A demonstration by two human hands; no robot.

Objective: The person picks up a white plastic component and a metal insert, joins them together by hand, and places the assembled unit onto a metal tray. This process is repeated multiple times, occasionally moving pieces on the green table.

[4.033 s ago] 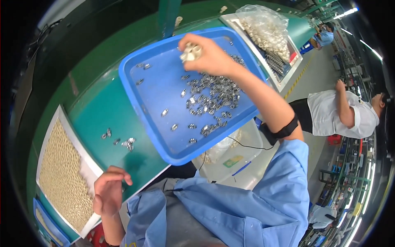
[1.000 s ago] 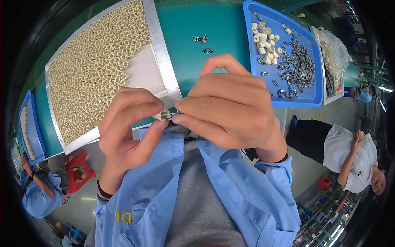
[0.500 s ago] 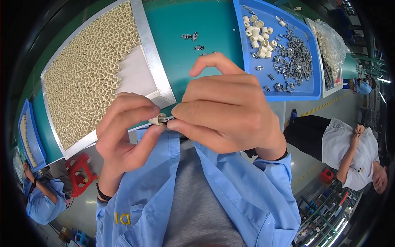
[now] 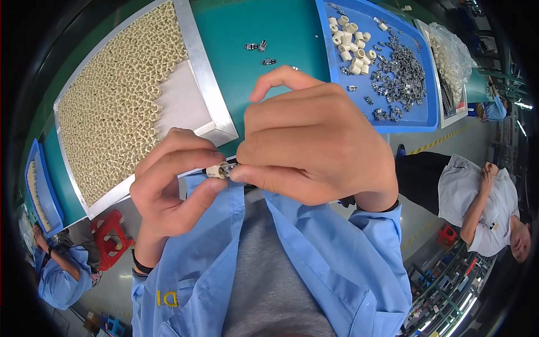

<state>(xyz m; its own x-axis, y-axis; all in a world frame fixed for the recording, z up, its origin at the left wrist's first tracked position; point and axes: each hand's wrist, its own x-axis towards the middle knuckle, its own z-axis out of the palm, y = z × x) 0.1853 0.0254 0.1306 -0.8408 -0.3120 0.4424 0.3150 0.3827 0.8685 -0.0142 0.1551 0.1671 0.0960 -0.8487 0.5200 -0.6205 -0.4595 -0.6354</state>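
Between the thumb and fingers of my left hand sits a small cream cylindrical cap, its opening turned toward my other hand. My right hand pinches a small metal clip at that opening. The clip appears partly inside the cap; how deep I cannot tell. The right forefinger and thumb meet on it, with one finger raised away from the others. Beyond my hands, several loose metal clips lie on the green tabletop.
A metal-edged tray at left holds rows of cream caps. At right, a blue tray contains loose caps and a heap of metal clips. A plastic bag lies beyond. Another person stands at right.
The cap has tilted, and more of its opening and the clip now shows. My right hand has shifted slightly up. Both hands keep their pinches.
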